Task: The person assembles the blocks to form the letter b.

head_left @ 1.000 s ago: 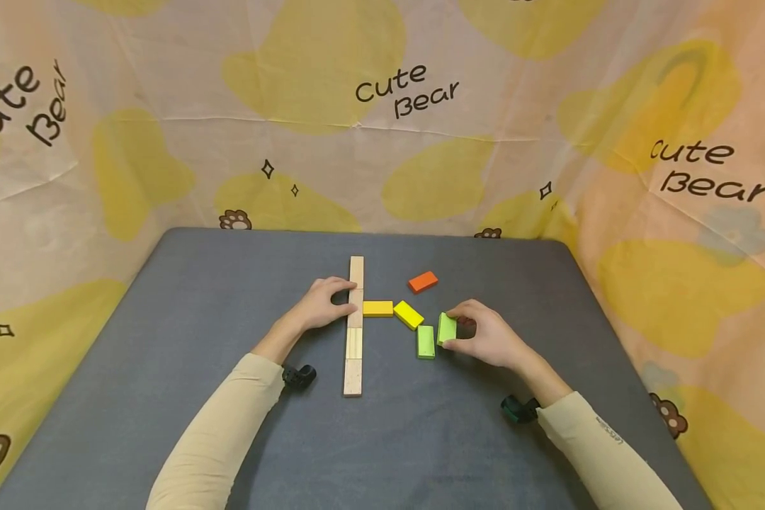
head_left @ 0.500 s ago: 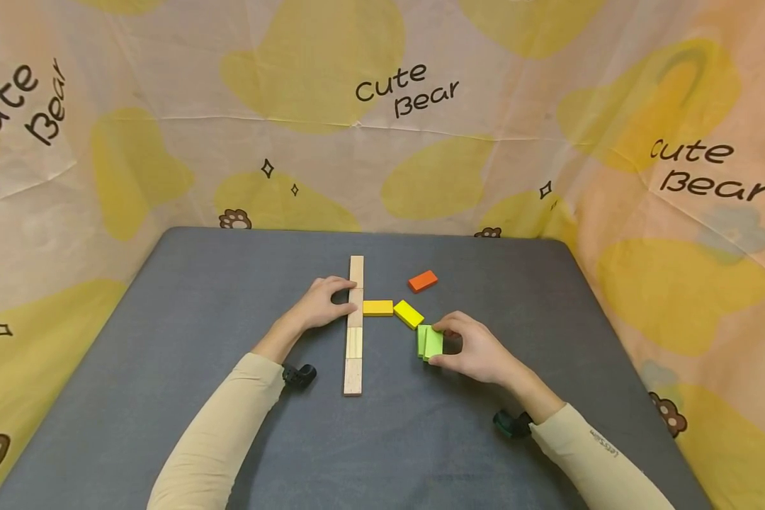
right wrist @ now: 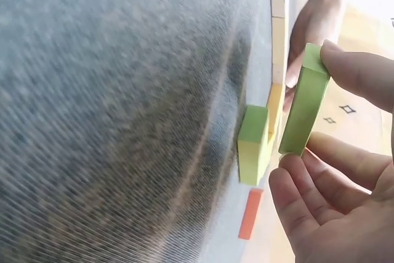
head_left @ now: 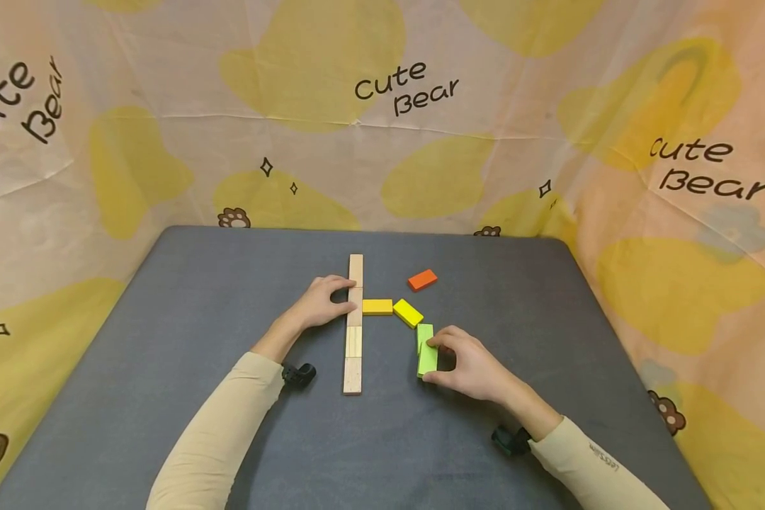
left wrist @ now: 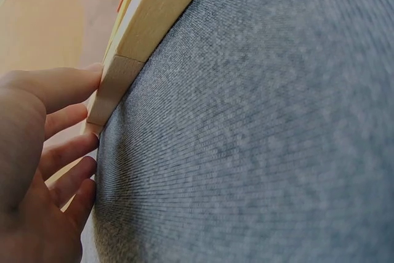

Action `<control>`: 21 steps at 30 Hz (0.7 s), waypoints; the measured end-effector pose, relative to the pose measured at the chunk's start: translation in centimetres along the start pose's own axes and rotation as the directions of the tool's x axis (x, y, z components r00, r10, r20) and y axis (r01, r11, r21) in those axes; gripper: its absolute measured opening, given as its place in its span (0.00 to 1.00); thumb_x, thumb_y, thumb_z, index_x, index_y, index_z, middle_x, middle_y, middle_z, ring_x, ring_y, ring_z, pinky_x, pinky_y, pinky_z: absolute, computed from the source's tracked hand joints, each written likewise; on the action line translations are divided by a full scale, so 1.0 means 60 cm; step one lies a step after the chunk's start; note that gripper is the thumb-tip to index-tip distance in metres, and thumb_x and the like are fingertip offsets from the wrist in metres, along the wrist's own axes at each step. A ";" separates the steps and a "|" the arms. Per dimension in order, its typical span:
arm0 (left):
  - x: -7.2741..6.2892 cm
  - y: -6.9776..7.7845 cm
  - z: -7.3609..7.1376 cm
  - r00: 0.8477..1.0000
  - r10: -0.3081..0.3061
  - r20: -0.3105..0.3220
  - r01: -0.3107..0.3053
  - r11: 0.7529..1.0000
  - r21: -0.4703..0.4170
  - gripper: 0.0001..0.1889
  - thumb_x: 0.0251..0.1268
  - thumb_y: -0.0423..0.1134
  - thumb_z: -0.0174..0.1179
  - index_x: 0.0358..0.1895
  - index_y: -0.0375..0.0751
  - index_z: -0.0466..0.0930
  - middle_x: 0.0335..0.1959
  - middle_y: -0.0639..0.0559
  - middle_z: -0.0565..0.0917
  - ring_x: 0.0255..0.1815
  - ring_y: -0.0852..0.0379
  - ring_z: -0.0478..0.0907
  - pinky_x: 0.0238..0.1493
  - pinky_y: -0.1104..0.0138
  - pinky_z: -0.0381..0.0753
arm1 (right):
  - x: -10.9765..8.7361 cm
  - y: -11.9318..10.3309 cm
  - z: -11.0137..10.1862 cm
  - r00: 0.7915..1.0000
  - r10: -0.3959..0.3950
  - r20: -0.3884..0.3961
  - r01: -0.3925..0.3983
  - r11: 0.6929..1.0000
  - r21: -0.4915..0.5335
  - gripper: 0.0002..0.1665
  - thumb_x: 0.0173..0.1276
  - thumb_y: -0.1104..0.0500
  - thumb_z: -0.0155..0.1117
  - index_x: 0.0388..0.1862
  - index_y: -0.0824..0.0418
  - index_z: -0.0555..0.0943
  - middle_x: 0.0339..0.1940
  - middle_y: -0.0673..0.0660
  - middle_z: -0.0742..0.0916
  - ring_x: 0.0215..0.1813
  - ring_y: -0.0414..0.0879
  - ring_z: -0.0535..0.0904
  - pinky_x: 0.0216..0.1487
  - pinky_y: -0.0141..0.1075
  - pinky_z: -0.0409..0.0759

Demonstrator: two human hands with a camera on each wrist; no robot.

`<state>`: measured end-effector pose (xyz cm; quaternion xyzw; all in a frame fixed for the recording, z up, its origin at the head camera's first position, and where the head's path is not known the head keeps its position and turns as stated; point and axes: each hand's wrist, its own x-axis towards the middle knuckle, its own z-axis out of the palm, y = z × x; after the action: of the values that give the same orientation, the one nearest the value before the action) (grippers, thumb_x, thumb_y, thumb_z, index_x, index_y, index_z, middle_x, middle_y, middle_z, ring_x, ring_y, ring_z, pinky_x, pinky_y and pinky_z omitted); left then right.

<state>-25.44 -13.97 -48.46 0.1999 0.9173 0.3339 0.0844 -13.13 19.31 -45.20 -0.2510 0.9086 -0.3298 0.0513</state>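
My right hand (head_left: 478, 365) pinches a light green block (head_left: 428, 362) by its two ends, between thumb and fingers. In the right wrist view this held block (right wrist: 305, 103) is raised off the table, apart from a second green block (right wrist: 252, 143) lying there. From the head view it overlaps the near end of that block. My left hand (head_left: 321, 301) rests at a straight row of plain wooden blocks (head_left: 353, 341), thumb and index fingertips against its left side. Its other fingers stretch loosely along the row in the left wrist view.
A yellow-orange block (head_left: 377, 307) juts right from the wooden row. A yellow block (head_left: 408, 313) lies slanted between it and the green one. Further back lies a loose orange block (head_left: 423, 280). The grey tabletop (head_left: 261, 439) is backed by printed cloth (head_left: 331, 170).
My right hand has carried the green block left and toward me, from beside the lying green block to over its near end. The left hand has stayed at the wooden row.
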 end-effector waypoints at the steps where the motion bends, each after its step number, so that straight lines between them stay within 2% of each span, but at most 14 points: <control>1: 0.000 -0.001 0.000 1.000 -0.001 0.001 0.001 1.000 0.001 0.30 0.72 0.47 0.64 0.73 0.40 0.72 0.71 0.39 0.71 0.72 0.38 0.61 0.70 0.44 0.63 | -0.001 0.000 0.001 1.000 -0.003 0.001 0.003 1.000 -0.006 0.31 0.55 0.52 0.83 0.56 0.62 0.84 0.50 0.50 0.82 0.48 0.47 0.78 0.50 0.43 0.81; 10: 0.000 0.000 0.001 1.000 -0.008 -0.005 0.008 1.000 0.003 0.30 0.71 0.47 0.64 0.73 0.41 0.73 0.71 0.40 0.71 0.72 0.39 0.61 0.70 0.44 0.63 | -0.012 0.003 0.014 1.000 -0.014 0.010 0.014 1.000 -0.021 0.31 0.56 0.51 0.83 0.55 0.62 0.84 0.49 0.50 0.82 0.47 0.45 0.78 0.49 0.39 0.80; 21: -0.002 0.000 0.001 1.000 0.001 -0.004 -0.001 1.000 0.009 0.30 0.72 0.48 0.64 0.73 0.41 0.72 0.71 0.40 0.72 0.71 0.38 0.61 0.69 0.44 0.64 | -0.016 0.003 0.025 0.999 0.021 0.043 -0.018 0.997 -0.070 0.31 0.56 0.48 0.83 0.54 0.62 0.84 0.49 0.48 0.80 0.46 0.42 0.75 0.47 0.36 0.78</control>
<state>-25.32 -13.97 -48.53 0.2001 0.9188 0.3302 0.0818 -11.98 19.02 -46.54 -0.2509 0.9207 -0.2918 0.0655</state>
